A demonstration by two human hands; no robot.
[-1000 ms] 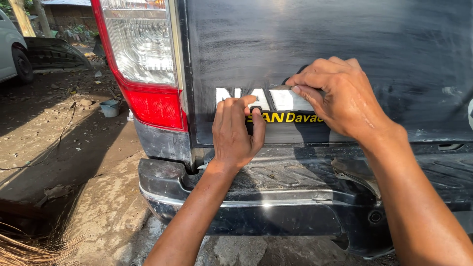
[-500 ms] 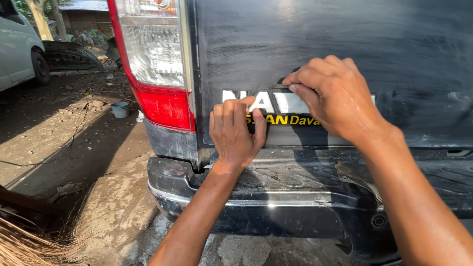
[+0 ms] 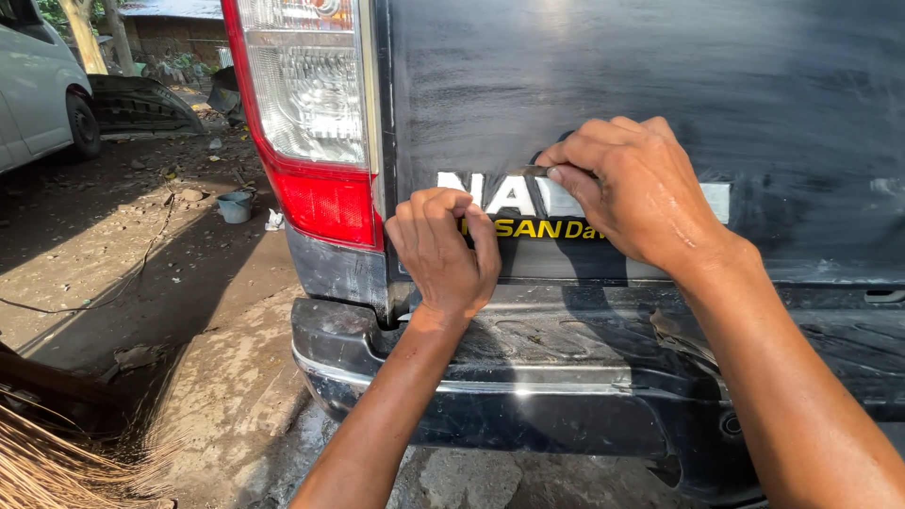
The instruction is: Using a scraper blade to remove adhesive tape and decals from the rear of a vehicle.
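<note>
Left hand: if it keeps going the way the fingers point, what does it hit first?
The left hand points up, fingers curled against the dark tailgate. Straight on, its fingertips would first meet the raised white lettering just above them. Depth is unclear; they may already touch it.

A red-and-clear tail lamp (image 3: 306,113) sat left of the dark panel, above a scuffed bumper (image 3: 490,377). Farther left — a white van (image 3: 38,85), a small bucket (image 3: 234,205) on dirt, dry straw (image 3: 57,462).
</note>
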